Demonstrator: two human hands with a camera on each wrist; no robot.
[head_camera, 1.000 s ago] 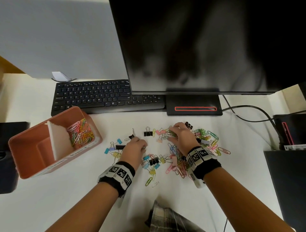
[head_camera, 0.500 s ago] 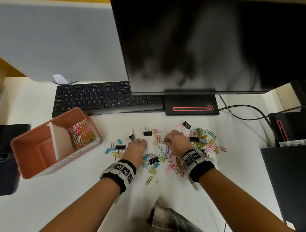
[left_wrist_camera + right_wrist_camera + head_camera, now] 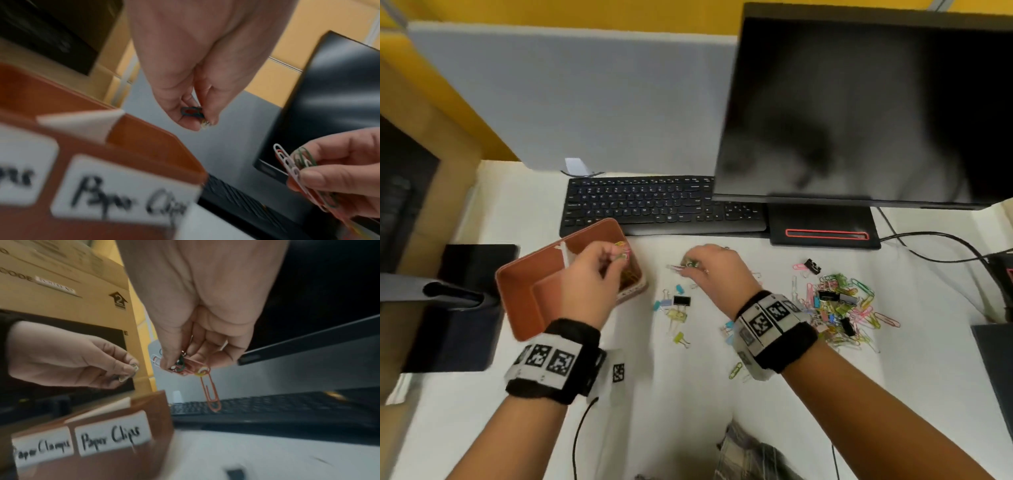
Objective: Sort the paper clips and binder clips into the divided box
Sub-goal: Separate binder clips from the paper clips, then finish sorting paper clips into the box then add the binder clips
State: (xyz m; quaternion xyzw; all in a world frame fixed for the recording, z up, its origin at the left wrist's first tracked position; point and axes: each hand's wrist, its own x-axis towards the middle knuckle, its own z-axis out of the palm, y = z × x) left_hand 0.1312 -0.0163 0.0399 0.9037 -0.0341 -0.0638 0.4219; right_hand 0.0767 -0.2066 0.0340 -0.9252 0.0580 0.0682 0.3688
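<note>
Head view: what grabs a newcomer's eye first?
Both hands are raised with paper clips: the left hand pinches some over the orange divided box, the right hand grips a small bunch just right of it. A colourful pile of clips lies at right on the white desk, under the dark monitor.

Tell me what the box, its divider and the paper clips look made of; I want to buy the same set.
Box: smooth matte terracotta walls with rounded corners, probably plastic, possibly leatherette. Divider: thin white sheet with a bent corner, likely card or paper. Paper clips: bent wire in glossy colours, apparently coated metal.
</note>
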